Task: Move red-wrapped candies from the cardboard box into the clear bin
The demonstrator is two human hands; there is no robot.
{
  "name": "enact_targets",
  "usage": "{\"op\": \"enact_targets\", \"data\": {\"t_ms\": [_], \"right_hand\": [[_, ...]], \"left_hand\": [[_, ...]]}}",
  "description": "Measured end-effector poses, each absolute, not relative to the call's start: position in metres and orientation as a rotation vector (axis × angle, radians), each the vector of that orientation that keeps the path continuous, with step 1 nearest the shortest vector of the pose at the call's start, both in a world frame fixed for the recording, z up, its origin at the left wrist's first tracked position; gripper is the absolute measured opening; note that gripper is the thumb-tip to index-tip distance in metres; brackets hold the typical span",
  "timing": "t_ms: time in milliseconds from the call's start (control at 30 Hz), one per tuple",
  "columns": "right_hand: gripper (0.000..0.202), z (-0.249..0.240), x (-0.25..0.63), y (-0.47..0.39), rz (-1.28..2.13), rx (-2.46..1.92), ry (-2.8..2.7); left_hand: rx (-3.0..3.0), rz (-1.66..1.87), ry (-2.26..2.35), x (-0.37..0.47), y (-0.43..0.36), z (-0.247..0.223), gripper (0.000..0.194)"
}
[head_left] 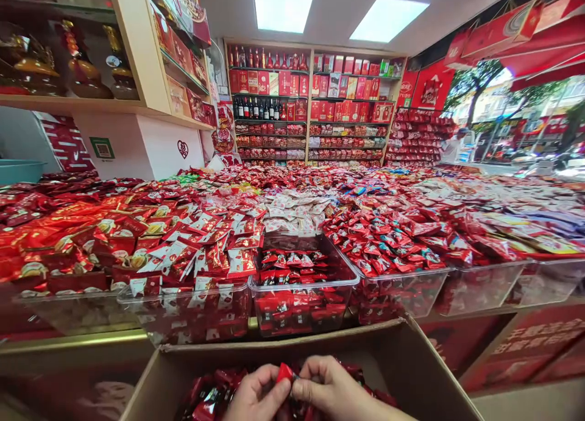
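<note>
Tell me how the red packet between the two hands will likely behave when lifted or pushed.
The red packet is probably light, being small enough to sit between the left hand and the right hand. Its shiny surface may make it slippery. Its angular, folded-looking end suggests it would slide rather than roll.

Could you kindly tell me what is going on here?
A person is handling a small red packet, pinched between the fingertips of the left hand and right hand. Both hands are over an open cardboard box with more dark red wrapped packets inside. Just beyond the box, a clear plastic bin is partly filled with wrapped packets, its level lower than the heaped bins on either side.
</note>
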State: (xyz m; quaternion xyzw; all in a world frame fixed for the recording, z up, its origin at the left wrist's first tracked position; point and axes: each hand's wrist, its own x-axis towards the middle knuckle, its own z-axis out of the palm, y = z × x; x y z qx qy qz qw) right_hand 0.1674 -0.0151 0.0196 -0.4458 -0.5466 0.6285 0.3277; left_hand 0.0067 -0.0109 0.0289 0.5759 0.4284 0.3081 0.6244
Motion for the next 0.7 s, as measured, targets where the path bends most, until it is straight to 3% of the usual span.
{"op": "enact_targets", "data": {"t_ms": [233,500,700], "right_hand": [[0.037,0.047,0.173,-0.021,1.774,-1.035,-1.181],[0.034,0.034,0.17,-0.022,1.788,-1.047,-1.171],[0.028,0.03,0.172,-0.023,1.514,-1.268,-1.472]], "left_hand": [[1.147,0.835,1.034,0.006,-0.016,0.045,0.026],[1.187,0.833,0.982,0.005,-0.02,0.042,0.023],[1.249,0.793,0.973,0.001,-0.015,0.035,0.028]]}}
